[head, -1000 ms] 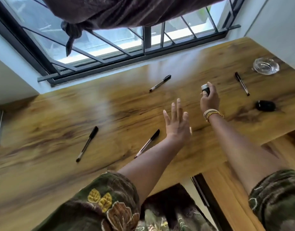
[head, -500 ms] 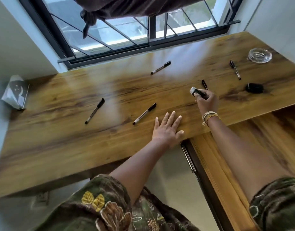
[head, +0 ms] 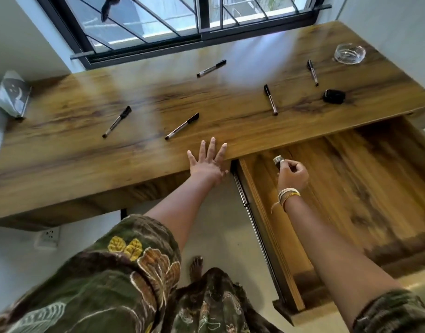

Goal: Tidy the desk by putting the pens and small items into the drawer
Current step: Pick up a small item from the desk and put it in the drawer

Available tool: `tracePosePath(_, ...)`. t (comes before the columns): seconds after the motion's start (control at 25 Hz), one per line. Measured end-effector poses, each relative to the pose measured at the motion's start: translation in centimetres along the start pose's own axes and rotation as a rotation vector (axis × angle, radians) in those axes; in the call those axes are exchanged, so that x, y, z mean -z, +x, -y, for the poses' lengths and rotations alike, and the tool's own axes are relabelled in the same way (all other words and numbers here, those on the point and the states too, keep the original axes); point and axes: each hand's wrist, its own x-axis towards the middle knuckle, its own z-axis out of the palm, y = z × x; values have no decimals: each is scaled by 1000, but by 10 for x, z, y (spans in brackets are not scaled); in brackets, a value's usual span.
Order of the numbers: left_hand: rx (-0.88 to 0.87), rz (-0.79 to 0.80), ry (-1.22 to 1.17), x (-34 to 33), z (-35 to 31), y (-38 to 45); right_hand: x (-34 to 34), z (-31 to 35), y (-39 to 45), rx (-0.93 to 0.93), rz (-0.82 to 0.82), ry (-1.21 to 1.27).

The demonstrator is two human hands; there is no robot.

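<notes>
Wooden desk (head: 74, 159) bears five pens (head: 181, 126), a glass ashtray (head: 349, 53), a black case (head: 334, 96), a booklet (head: 12, 96)

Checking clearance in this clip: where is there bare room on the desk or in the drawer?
The open drawer floor is bare around the right hand. On the desk, the near-left stretch left of the left hand is free. Pens and small items crowd the right end.

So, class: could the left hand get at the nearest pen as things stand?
Probably yes. The left hand lies open at the desk edge, holding nothing, and the nearest pen lies just beyond its fingertips with bare wood between them.
</notes>
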Motion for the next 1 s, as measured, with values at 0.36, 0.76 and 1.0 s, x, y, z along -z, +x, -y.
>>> tracePosePath(0.36, 70, 78, 66, -1, -4, 9, -23, -32, -1, -228, 218, -196)
tracePosePath(0.76, 70, 87, 89, 0, -5, 10, -29, -38, 6, 102, 311, -705)
tracePosePath(1.0, 68, 75, 102, 1, -7, 8, -27, -37, 8, 122, 412, -777)
